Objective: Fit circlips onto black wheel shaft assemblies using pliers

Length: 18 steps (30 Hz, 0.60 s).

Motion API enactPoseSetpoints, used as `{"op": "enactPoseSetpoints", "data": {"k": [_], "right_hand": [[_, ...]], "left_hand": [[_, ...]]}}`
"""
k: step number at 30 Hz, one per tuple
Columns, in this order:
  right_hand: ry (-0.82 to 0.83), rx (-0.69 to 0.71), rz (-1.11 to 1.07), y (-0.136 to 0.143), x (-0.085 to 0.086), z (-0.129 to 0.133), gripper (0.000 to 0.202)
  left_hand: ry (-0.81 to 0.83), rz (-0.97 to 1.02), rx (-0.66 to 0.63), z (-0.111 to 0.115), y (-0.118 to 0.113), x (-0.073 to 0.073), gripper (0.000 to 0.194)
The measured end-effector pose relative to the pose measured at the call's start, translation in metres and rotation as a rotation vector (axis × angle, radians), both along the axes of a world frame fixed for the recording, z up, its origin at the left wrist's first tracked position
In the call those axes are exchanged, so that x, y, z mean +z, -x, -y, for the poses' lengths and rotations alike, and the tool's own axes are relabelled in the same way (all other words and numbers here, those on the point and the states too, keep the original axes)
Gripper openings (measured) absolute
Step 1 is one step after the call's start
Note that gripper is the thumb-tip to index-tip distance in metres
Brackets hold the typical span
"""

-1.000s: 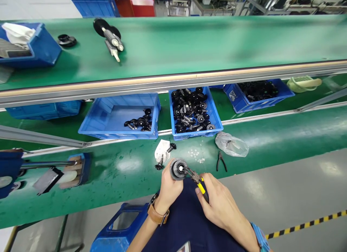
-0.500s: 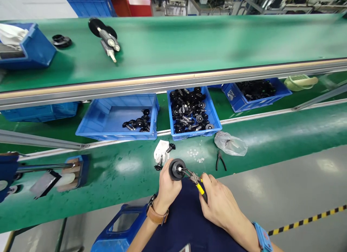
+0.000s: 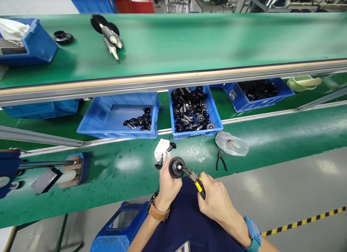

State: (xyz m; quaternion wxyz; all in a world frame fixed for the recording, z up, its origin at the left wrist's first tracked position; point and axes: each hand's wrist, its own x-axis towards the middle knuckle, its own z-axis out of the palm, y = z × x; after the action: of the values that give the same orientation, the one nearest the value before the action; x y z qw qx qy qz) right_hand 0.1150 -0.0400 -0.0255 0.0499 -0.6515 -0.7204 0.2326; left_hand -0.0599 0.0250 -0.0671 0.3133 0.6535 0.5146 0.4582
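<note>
My left hand (image 3: 168, 181) is closed around a black round part (image 3: 175, 165) with a pale shaft end at its centre. In my right hand (image 3: 215, 196) are pliers (image 3: 199, 187) with yellow and black handles; their bent tips touch the shaft end. Just beyond my left hand, a white glove (image 3: 162, 149) lies on the green bench with two small black shaft parts on or beside it. Several small rings (image 3: 195, 154) are scattered to the right of the glove. A second pair of black pliers (image 3: 221, 160) rests further right.
A blue bin (image 3: 119, 133) with a few black parts and a fuller blue bin (image 3: 196, 134) stand behind the bench. A clear plastic bag (image 3: 233, 145) lies at right. A raised green shelf (image 3: 189, 42) runs across. A blue stool (image 3: 114, 241) stands below left.
The view has shifted slightly. My right hand and its pliers have moved a little to the left; the tips stay at the shaft end, and my left hand keeps its grip.
</note>
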Motion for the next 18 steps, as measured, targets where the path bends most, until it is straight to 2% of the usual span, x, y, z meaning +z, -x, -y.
{"op": "enactPoseSetpoints", "data": {"k": [6, 14, 18], "right_hand": [[-0.015, -0.001, 0.048, 0.003, 0.000, -0.002, 0.026], [-0.169, 0.068, 0.084, -0.014, 0.020, -0.006, 0.017], [-0.165, 0.061, 0.067, -0.011, 0.027, -0.006, 0.023]], "left_hand": [[0.027, 0.057, 0.034, 0.001, -0.002, -0.008, 0.026], [-0.104, 0.080, -0.125, -0.007, 0.009, 0.009, 0.023], [-0.067, 0.148, -0.106, -0.005, 0.007, 0.006, 0.023]]}}
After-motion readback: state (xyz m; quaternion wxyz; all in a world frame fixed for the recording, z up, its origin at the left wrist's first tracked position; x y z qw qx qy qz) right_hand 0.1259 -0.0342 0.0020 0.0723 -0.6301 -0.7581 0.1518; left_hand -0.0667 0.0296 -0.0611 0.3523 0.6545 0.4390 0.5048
